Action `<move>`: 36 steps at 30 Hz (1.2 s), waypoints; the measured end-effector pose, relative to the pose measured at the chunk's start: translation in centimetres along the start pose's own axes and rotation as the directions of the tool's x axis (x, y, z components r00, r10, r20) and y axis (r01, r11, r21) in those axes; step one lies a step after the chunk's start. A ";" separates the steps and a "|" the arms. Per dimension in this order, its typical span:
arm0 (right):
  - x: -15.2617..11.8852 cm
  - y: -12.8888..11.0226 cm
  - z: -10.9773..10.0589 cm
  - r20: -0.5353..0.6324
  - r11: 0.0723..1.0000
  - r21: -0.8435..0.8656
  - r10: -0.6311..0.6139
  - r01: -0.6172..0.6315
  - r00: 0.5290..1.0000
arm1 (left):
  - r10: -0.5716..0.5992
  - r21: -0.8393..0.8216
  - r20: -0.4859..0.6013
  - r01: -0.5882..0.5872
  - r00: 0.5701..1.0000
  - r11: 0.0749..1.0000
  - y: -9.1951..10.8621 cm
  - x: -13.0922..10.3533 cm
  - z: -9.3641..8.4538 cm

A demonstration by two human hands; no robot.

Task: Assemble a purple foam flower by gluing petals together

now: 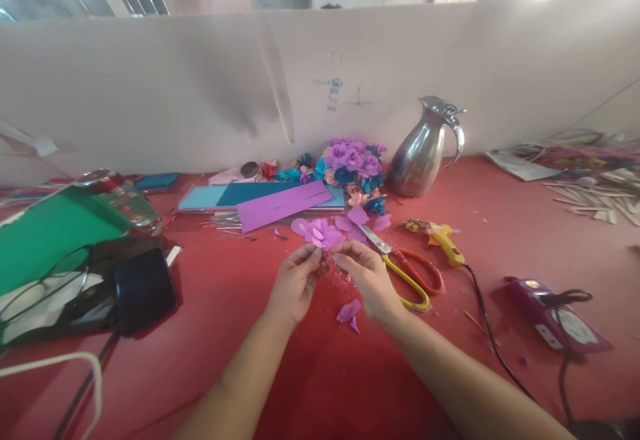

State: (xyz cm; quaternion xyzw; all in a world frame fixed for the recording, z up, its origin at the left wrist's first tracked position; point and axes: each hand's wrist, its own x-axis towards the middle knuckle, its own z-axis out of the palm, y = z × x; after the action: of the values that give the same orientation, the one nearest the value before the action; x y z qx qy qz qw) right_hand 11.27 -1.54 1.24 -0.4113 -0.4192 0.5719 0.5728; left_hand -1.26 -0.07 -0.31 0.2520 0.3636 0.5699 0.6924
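A purple paper flower (323, 232) is held up between my two hands over the red table (310, 387). My left hand (299, 275) pinches it from the left, low under the petals. From the right, the fingers of my right hand (364, 272) close at its base. Fingers hide the flower's underside. Loose purple petals (357, 216) lie just behind it, beside scissors (403, 267) with one yellow and one orange handle. More purple scraps (349, 311) rest on the table between my forearms.
Behind are paper strips (280, 205), a bunch of paper roses (353, 160) and a metal jug (425, 147). Right of the scissors lie a yellow glue gun (437, 239) with its cord and a purple power box (555, 317). A phone (145, 291) and glass jar (123, 200) sit left.
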 end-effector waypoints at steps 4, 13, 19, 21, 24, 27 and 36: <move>0.2 0.7 0.0 -0.001 0.999 -0.030 -0.034 0.034 0.999 | -0.004 -0.013 0.029 0.005 1.000 1.000 -0.2 -0.1 0.2; 0.3 1.2 -0.3 -0.014 0.979 -0.145 -0.144 0.140 0.989 | 0.014 0.066 0.032 -0.016 0.999 0.998 -0.5 -0.5 0.7; 0.4 1.3 -0.4 -0.033 0.955 -0.245 -0.180 0.167 0.983 | 0.073 0.110 0.035 -0.076 0.997 0.991 -0.7 -0.5 0.6; 0.4 1.3 -0.4 -0.036 0.954 -0.254 -0.175 0.161 0.984 | 0.072 0.110 0.034 -0.075 0.997 0.991 -0.7 -0.5 0.5; 0.3 1.3 -0.4 -0.052 0.948 -0.282 -0.168 0.147 0.984 | 0.082 0.122 0.040 -0.086 0.996 0.989 -0.8 -0.4 0.4; 0.3 1.4 -0.4 -0.047 0.949 -0.270 -0.181 0.162 0.982 | 0.131 0.140 0.052 -0.137 0.990 0.981 -1.1 -0.2 0.1; 0.2 1.6 -0.2 -0.006 0.968 -0.177 -0.184 0.180 0.983 | 0.116 0.038 0.152 -0.123 0.982 0.992 -1.0 -0.1 0.1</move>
State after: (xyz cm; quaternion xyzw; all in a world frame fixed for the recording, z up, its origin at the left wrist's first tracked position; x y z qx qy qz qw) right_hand 10.99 -1.34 -0.34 -0.4262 -0.4975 0.4733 0.5890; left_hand -0.59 -0.43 -1.01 0.3316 0.3080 0.5812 0.6763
